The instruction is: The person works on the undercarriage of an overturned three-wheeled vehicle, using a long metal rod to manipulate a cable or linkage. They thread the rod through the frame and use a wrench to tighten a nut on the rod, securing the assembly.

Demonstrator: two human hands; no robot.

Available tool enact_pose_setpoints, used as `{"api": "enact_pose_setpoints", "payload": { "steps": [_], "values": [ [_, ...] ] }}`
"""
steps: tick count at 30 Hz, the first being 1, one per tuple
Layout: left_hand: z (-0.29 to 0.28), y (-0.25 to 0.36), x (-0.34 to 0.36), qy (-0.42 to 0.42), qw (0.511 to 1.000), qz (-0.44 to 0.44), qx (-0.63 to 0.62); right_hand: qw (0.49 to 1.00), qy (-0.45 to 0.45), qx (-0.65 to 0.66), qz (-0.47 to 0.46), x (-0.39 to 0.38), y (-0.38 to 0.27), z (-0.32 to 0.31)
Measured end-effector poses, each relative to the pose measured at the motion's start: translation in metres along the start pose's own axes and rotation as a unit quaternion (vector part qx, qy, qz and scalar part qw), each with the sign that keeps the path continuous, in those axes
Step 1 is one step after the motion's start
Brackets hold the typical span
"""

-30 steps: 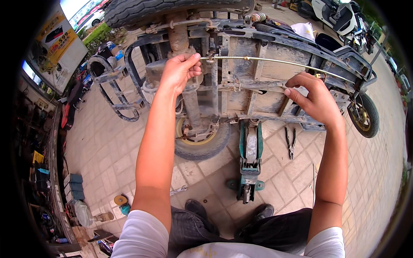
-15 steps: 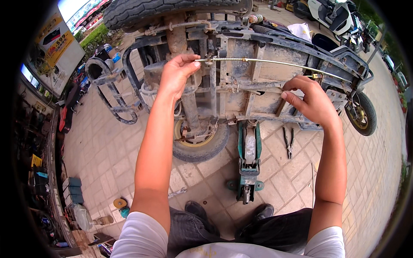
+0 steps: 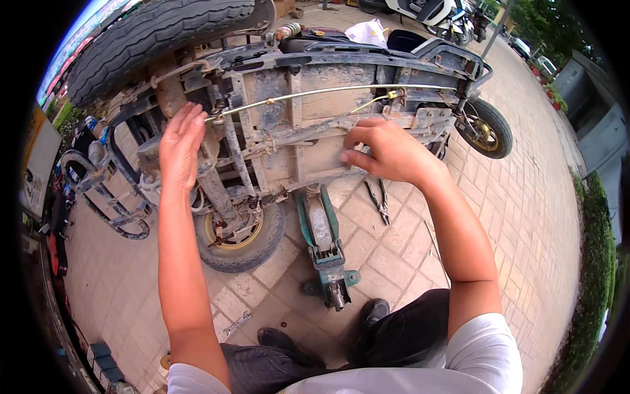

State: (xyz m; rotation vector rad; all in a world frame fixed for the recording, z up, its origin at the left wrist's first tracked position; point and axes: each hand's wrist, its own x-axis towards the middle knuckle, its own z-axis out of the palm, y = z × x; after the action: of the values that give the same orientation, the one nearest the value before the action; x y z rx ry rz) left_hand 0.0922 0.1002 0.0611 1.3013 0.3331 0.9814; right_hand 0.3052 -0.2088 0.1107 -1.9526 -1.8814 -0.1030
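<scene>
Cable (image 3: 328, 90) spans the tipped vehicle's underside (image 3: 325, 105). My left fingers (image 3: 189, 123), nearly straight, adjoin its end, hold indeterminable; right fingers (image 3: 366, 133), half-curled, appear empty. A loose grip could let it slip.

Glossy, smooth metal cable (image 3: 270, 101); dull, dirt-caked metal underside (image 3: 325, 73); matt rubber tyre (image 3: 164, 43); worn, green-painted metal jack (image 3: 319, 226)
</scene>
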Motion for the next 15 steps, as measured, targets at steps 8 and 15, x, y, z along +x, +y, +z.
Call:
{"api": "enact_pose_setpoints", "payload": {
  "steps": [8, 15],
  "values": [
    [-0.033, -0.008, 0.026, -0.05, 0.982, -0.057, 0.172, 0.836, -0.336, 0.224, 0.372, -0.229, 0.017, 0.108],
    [-0.046, -0.015, 0.027, -0.061, 0.968, -0.001, 0.245, 0.52, -0.375, 0.563, 0.523, -0.299, -0.072, 0.148]
  ]
}}
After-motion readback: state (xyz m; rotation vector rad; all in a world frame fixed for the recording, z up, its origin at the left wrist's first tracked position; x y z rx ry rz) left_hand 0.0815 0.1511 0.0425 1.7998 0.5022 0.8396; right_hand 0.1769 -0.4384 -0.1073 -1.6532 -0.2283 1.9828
